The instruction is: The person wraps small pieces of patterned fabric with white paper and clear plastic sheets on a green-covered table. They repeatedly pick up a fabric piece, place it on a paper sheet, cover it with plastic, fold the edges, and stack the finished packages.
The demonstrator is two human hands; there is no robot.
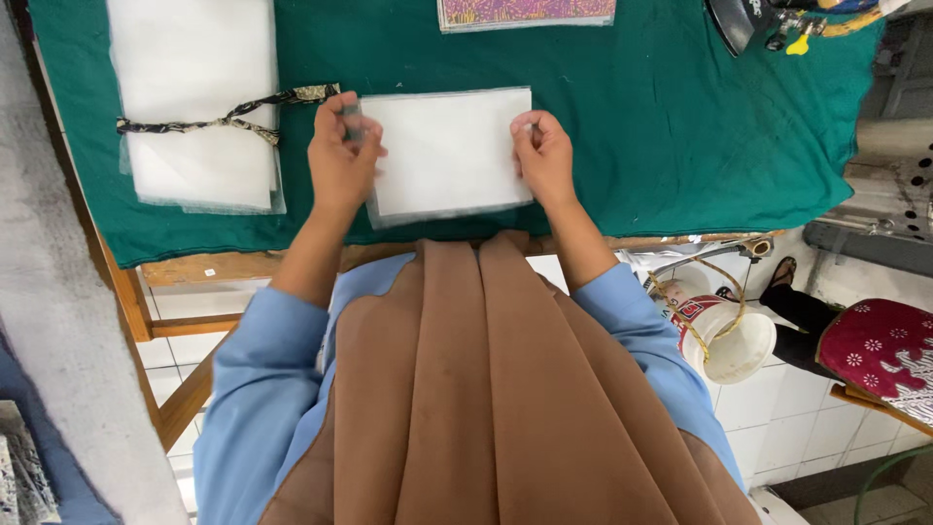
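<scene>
White fabric piece (447,151), a flat rectangle, lies on the green cloth (661,126) that covers the desk (194,264), close to the near edge and right in front of us. Our left-hand fingers (352,115) pinch its left edge together with something small and dark that we cannot make out, while the left hand (340,160) rests over that side. Our right-hand fingers (528,131) are pressed together on the right edge, the right hand (546,160) holding that side flat. We judge that we are holding the piece taut and squaring it up; the next move seems to call for keeping both edges even and the sheet smooth. Just to the left sits a stack of white fabric (194,97) tied with a patterned strip (228,119). At the far edge lies a purple patterned cloth (525,12), and an iron (743,17) stands at the far right corner. Beyond the desk, near the floor on the right, we see a white bucket (724,340) and a red cushion (880,345).
</scene>
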